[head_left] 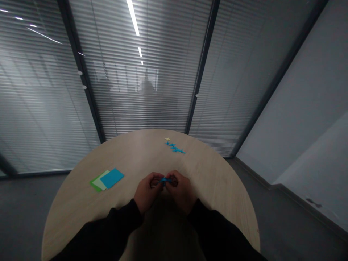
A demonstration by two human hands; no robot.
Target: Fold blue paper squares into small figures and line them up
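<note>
Both of my hands meet over the near middle of the round table. My left hand is closed, its thumb and fingertips pinching one side of a small folded blue paper. From the other side my right hand grips the same paper between thumb and fingers. The fingers hide much of the paper, so its full shape cannot be made out. Farther back lie several small pointed blue folded papers in a slanting row, with one yellow folded paper at the far end.
On the left of the wooden table lies a blue sheet, partly over a pale green sheet and a brighter green sheet. Glass panels with blinds stand behind the table, and a white wall is at the right.
</note>
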